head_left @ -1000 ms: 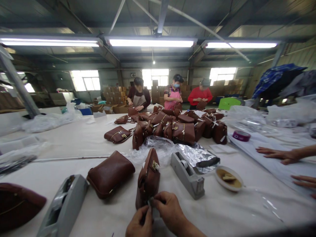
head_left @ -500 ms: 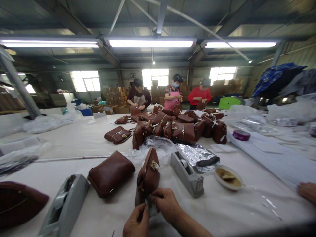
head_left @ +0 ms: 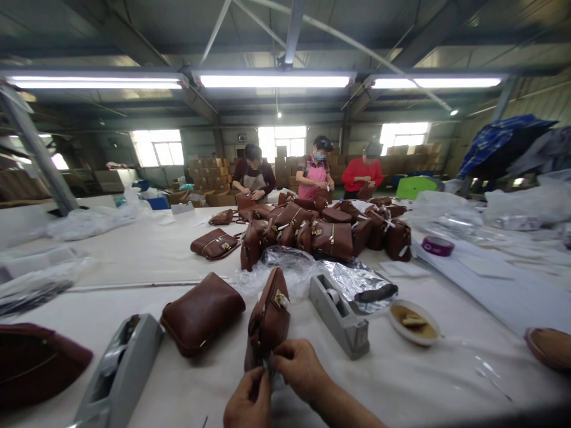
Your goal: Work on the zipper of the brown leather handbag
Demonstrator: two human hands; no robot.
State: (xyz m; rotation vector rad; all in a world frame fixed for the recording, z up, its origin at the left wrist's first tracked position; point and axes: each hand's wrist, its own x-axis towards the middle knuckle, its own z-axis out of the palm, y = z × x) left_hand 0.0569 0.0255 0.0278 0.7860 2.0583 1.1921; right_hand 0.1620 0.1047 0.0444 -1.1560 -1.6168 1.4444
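Pinching something hidden at the upright bag's (head_left: 269, 318) base, left hand (head_left: 248, 403), right hand (head_left: 298, 368).

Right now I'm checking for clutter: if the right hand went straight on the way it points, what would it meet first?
The right hand points left, fingers pinching at the upright brown bag, which it already touches. Just past its fingers is the left hand; depth is unclear.

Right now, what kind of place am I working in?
Probably a handbag factory's packing or finishing floor: a heap of matching brown bags on a long white table, grey tape dispensers, stacked cartons behind, and your hands at one upright bag.
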